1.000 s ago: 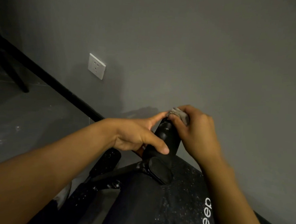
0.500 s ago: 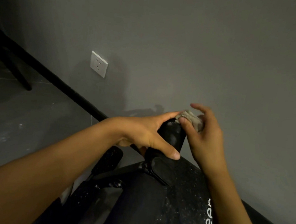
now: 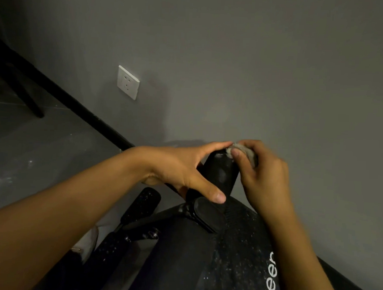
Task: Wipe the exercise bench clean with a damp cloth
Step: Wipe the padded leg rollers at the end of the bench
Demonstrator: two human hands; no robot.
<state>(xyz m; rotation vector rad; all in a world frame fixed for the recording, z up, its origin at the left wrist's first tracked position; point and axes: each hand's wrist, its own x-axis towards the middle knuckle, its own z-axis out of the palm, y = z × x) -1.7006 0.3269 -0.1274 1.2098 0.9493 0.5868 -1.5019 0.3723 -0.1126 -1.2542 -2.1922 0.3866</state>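
Note:
The black exercise bench (image 3: 230, 259) fills the lower middle, its dusty pad printed with white letters. At its far end a black foam roller (image 3: 221, 175) stands up toward the wall. My left hand (image 3: 184, 169) wraps around the roller's left side, thumb across its front. My right hand (image 3: 260, 171) pinches a small grey cloth (image 3: 241, 151) against the roller's top right end. A pale smear shows on the roller just below the cloth.
A grey wall (image 3: 235, 69) stands close behind the roller, with a white socket (image 3: 128, 82) at left and a black skirting board (image 3: 76, 106). A second foam roller (image 3: 142, 204) and black frame bars lie lower left. A dark chair leg (image 3: 31, 106) stands far left.
My right hand has curled back over the cloth on the roller's top end, fingers closing around it. My left hand keeps its hold on the roller. The view shifted slightly.

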